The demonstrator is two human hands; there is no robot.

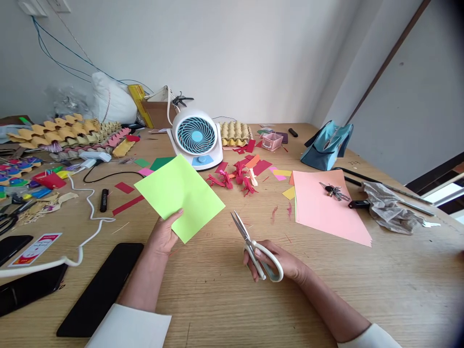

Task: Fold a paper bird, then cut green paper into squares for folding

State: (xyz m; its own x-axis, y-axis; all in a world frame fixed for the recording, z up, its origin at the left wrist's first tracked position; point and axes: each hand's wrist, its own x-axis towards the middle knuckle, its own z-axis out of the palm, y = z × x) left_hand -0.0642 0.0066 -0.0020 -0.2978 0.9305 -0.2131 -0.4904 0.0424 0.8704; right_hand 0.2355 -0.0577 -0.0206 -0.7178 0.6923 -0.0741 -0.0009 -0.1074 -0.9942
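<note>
A bright lime-green sheet of paper (pixel 177 193) is pinched at its lower edge by my left hand (pixel 166 233), thumb on top, the sheet raised above the table. To the right of it, my right hand (pixel 273 261) grips white-handled scissors (pixel 250 241), with fingers in the loops and the metal blades pointing up and left. The blade tips are slightly parted and lie just apart from the sheet's right corner. Beyond both hands sit crumpled red paper pieces (pixel 237 176). A stack of pink paper (pixel 326 208) lies to the right, with keys (pixel 335 192) on it.
A white fan (pixel 197 137) stands at the back, beside egg trays (pixel 235 133). A blue bag (pixel 326 145) is at the back right, near a grey cloth (pixel 389 208). Black phones (pixel 103 290) and a white cable (pixel 90 203) occupy the left, with coloured scraps around.
</note>
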